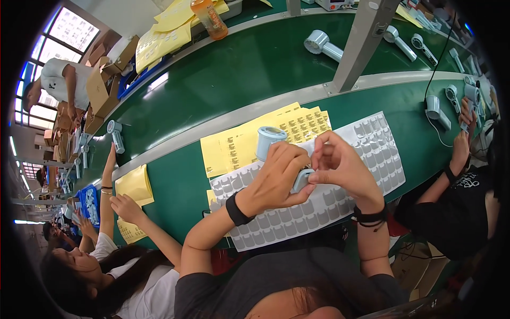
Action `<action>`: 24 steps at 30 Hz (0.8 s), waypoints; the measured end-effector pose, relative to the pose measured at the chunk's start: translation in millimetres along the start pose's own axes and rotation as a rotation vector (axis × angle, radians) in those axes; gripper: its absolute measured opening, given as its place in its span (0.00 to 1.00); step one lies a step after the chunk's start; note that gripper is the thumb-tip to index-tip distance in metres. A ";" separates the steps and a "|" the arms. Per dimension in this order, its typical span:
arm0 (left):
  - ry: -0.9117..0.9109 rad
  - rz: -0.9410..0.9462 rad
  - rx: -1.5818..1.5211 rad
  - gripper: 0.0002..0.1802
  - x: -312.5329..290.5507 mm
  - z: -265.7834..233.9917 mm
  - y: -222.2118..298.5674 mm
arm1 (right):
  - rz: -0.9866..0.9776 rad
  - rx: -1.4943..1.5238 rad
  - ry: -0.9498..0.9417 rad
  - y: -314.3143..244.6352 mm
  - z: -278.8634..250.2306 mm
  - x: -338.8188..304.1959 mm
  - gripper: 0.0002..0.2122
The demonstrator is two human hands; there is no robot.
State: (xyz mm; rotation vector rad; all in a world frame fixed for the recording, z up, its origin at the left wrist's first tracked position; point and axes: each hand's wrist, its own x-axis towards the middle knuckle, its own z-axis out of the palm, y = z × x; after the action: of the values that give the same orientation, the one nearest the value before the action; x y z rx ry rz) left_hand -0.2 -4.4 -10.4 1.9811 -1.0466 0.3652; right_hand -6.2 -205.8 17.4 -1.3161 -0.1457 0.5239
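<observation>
My left hand is wrapped round the handle of a light-blue handheld fan. Its round, drum-shaped head sticks out beyond my knuckles, and the handle's end shows below my fingers. At that end my right hand is closed, its thumb against the handle's edge and its fingertips drawn together. Anything small between those fingertips is too hidden to make out. Under both hands lies a sheet of grey die-cut stickers with rows of rounded pieces. Yellow label sheets with dark printing stick out beneath it, partly behind the fan.
A metal post rises from the rail behind my bench. Beyond it, the green conveyor carries several fans, including a white fan. Co-workers sit close on both sides; the left one reaches to a fan. An orange bottle stands at the back.
</observation>
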 end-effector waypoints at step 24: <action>-0.218 -0.151 0.563 0.27 43.1 -61.9 -144.5 | -0.257 -0.565 0.441 66.1 19.3 12.8 0.06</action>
State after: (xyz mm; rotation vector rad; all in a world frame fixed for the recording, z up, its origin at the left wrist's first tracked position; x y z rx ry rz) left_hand 146.9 63.8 -26.9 2.6359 -0.9886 0.3979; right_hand -21.2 -172.9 -42.6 -1.8989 -0.0966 -0.0473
